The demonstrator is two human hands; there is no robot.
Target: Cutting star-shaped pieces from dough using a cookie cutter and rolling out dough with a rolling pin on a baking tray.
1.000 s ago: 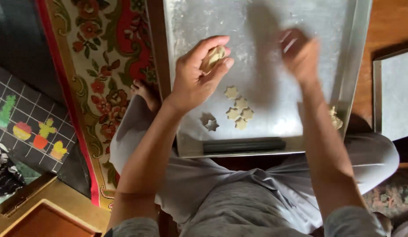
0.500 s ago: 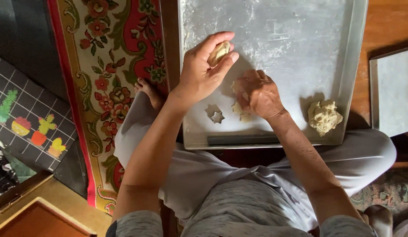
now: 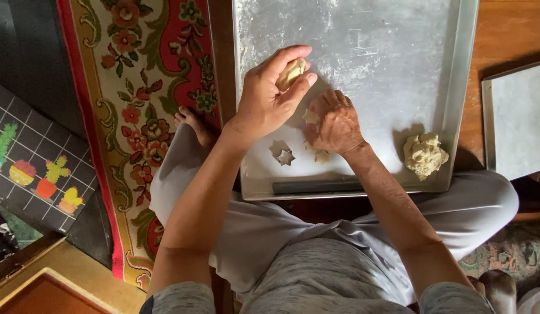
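Step in hand, as judged: gathering dough scraps and cut shapes off floured tray point(image 3: 456, 104).

Left hand point(image 3: 268, 99): raised over tray, fingers curled, thumb and forefinger pinched shut on dough scrap point(image 3: 291, 72). Scrap pale tan, lumpy, soft-looking, sitting between the fingertips, partly hidden by them.

Right hand point(image 3: 335, 123): palm down on tray, just beside and below left fingertips. Fingers bent and pressed to the tray surface over star pieces point(image 3: 311, 117); grip underneath hidden, cannot tell whether anything is held.

Star pieces: small, flat, pale, same colour as scrap. One shows above the right knuckles, another at the heel of that hand; rest covered.

Cutter point(image 3: 284, 157): small star-shaped, metal-looking, lying flat just left of right hand, below left wrist. Untouched.

Dough lump point(image 3: 424, 154): ragged, crumbly, pale tan, well apart to the right of both hands, near tray's right wall.

Dark bar point(image 3: 316, 186): long, flat, along near wall of tray, below right wrist.

Second tray point(image 3: 514, 122): grey, to the right, partly out of view.

Rug point(image 3: 142, 87): red and cream floral, left of tray.

Next move, as judged: calls for a light lift under thin stars without tearing, and a steady pinch on the soft scrap.
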